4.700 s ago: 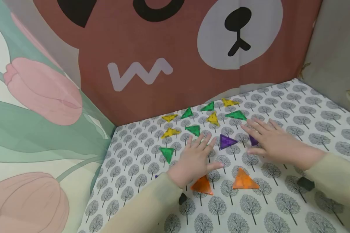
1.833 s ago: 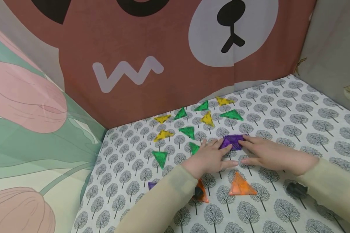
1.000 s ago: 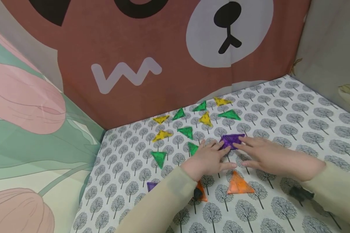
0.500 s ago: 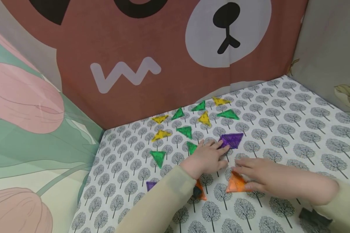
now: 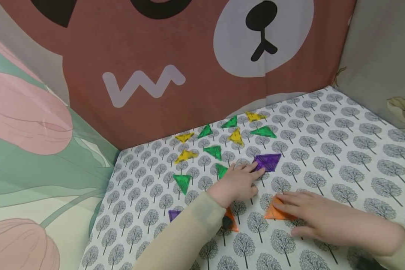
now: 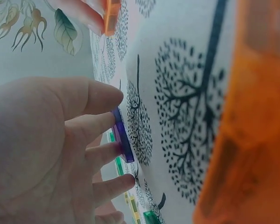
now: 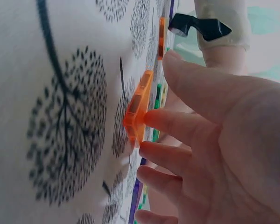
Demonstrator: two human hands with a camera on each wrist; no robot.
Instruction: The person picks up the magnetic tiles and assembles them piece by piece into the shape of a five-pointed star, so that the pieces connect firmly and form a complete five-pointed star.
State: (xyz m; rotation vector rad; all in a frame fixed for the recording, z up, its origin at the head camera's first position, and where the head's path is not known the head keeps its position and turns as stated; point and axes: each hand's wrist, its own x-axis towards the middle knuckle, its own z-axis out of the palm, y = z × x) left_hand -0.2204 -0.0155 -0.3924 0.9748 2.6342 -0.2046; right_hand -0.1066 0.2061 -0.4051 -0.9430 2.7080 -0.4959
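Observation:
Two flat, see-through purple triangle tiles (image 5: pixel 268 162) lie edge to edge in the middle of the cloth. My left hand (image 5: pixel 234 185) rests fingertips on their left end, fingers extended; the left wrist view shows the fingertips against a purple tile (image 6: pixel 123 140). Closer to me, my right hand (image 5: pixel 318 215) lies over an orange triangle tile (image 5: pixel 273 213) and covers its right part. Its outstretched fingertips touch that orange tile (image 7: pixel 139 107) in the right wrist view. Another orange triangle (image 5: pixel 234 222) is partly hidden by my left wrist.
Several green triangle tiles (image 5: pixel 182 182) and yellow ones (image 5: pixel 186 156) lie scattered toward the back. A purple tile (image 5: pixel 174 215) pokes out beside my left sleeve. The tree-print cloth (image 5: pixel 344 150) meets a bear-print backdrop (image 5: pixel 148 123) behind and a floral one (image 5: pixel 23 187) at left.
My right hand brought one purple triangle against the other, then let go and moved nearer me onto the orange triangle, which has shifted slightly. My left hand came onto the purple tiles and stayed.

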